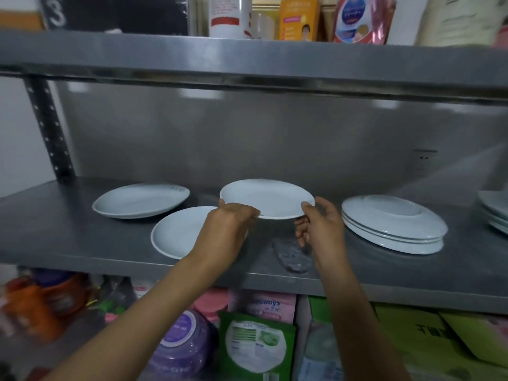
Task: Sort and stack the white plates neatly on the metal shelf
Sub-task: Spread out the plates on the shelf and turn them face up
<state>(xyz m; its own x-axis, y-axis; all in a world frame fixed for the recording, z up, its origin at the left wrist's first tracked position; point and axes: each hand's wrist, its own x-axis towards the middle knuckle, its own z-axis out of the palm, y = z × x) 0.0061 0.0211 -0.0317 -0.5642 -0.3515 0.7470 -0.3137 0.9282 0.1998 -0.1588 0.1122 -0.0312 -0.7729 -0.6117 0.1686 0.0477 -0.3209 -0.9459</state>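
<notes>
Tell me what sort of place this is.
Probably a storeroom or pantry: a metal shelf holds white plates, packaged goods stand on the tier above, and detergent bottles and pouches sit below.

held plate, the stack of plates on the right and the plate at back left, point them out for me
held plate point(268, 198), head view, middle of its upper face
stack of plates point(384, 229), head view, rim of the top plate, near side
back left plate point(140, 200), head view, middle of its face
</notes>
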